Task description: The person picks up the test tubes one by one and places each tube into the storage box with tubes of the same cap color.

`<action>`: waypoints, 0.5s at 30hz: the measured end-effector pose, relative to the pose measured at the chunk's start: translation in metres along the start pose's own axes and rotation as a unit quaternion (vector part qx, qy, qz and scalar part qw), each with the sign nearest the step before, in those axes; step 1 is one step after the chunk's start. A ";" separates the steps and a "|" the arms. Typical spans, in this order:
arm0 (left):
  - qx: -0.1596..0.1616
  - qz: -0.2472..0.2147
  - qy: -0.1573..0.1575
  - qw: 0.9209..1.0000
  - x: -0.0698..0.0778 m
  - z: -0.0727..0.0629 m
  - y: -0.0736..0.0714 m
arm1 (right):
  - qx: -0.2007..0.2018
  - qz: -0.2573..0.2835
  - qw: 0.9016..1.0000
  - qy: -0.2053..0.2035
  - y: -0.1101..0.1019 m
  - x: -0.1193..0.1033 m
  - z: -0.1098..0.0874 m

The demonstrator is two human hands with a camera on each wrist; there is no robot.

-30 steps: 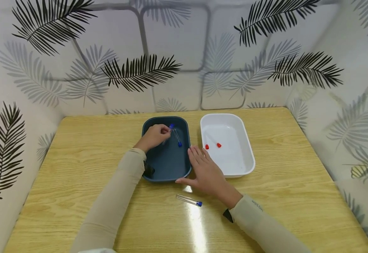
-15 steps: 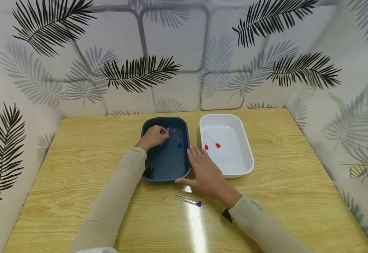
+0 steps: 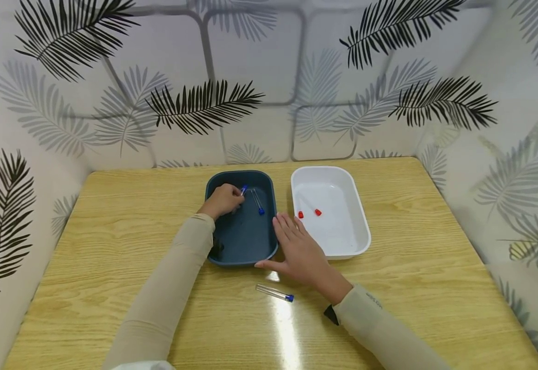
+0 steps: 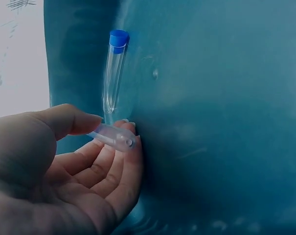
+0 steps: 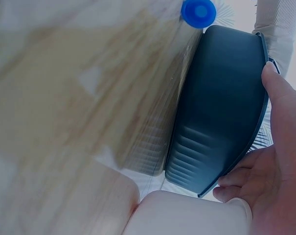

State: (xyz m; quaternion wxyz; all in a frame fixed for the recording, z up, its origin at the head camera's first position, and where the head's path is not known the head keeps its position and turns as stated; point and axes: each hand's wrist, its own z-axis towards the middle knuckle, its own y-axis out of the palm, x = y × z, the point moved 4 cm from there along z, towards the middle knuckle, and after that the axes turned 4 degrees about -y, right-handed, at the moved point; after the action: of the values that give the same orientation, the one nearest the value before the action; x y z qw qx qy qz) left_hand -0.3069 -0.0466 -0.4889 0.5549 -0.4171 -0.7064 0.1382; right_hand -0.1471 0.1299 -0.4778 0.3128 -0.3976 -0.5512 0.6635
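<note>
My left hand is inside the dark blue tray, pinching a clear test tube between thumb and fingers. Its blue cap shows past the fingertips in the head view; the left wrist view has its rounded end toward the camera. A second blue-capped test tube lies on the tray floor to the right of that hand. My right hand rests at the tray's near right corner, fingers extended along the right rim and thumb on the front rim. A third blue-capped test tube lies on the table in front.
Right of the dark tray stands a white tray, partly behind my right hand. Two red caps show in it, one with a faint clear tube. The wooden table ends at a leaf-patterned backdrop.
My left hand has shifted slightly left with the pinched test tube, whose blue cap sits a little lower. My right hand and the other test tubes stay put.
</note>
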 end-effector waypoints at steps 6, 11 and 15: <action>-0.019 0.001 -0.011 1.000 -0.001 0.000 0.000 | -0.002 -0.004 1.000 0.001 0.001 0.000 0.000; -0.031 -0.007 -0.016 0.999 -0.001 0.001 0.000 | -0.003 -0.006 1.000 0.002 0.001 0.000 0.000; -0.033 -0.012 -0.015 0.999 -0.002 0.002 0.000 | -0.003 -0.007 1.000 0.004 0.001 0.000 0.001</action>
State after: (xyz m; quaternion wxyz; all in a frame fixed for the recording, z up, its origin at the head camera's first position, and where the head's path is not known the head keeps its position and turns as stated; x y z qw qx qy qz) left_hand -0.3091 -0.0473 -0.4907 0.5322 -0.4247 -0.7234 0.1147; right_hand -0.1476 0.1297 -0.4792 0.3183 -0.3978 -0.5546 0.6579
